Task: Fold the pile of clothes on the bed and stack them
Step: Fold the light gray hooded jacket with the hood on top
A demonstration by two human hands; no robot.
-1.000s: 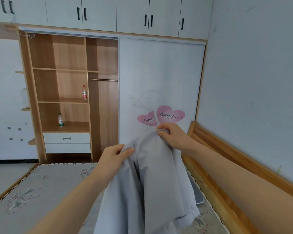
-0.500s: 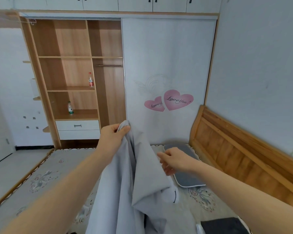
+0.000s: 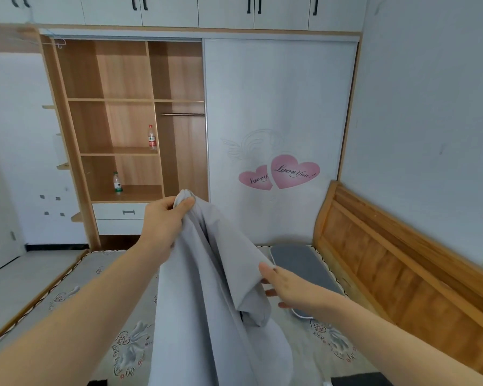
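A light grey garment (image 3: 207, 288) hangs in front of me over the bed (image 3: 67, 296). My left hand (image 3: 165, 221) pinches its top edge and holds it up at chest height. My right hand (image 3: 287, 288) is lower and to the right, fingers straight, touching the right side of the hanging cloth near a folded flap. The lower part of the garment runs out of the bottom of the view. A dark piece of clothing (image 3: 354, 381) shows at the bottom right edge.
A grey cushion-like pad (image 3: 304, 263) lies on the mattress by the wooden headboard (image 3: 388, 260) at the right. Ahead stands a wardrobe with open shelves (image 3: 123, 151) holding two bottles and a white sliding door (image 3: 276, 121).
My right hand let go of the garment's top edge, dropped down and to the right, and now lies flat against the cloth. My left hand kept its hold. The view tilted down, then partly back up.
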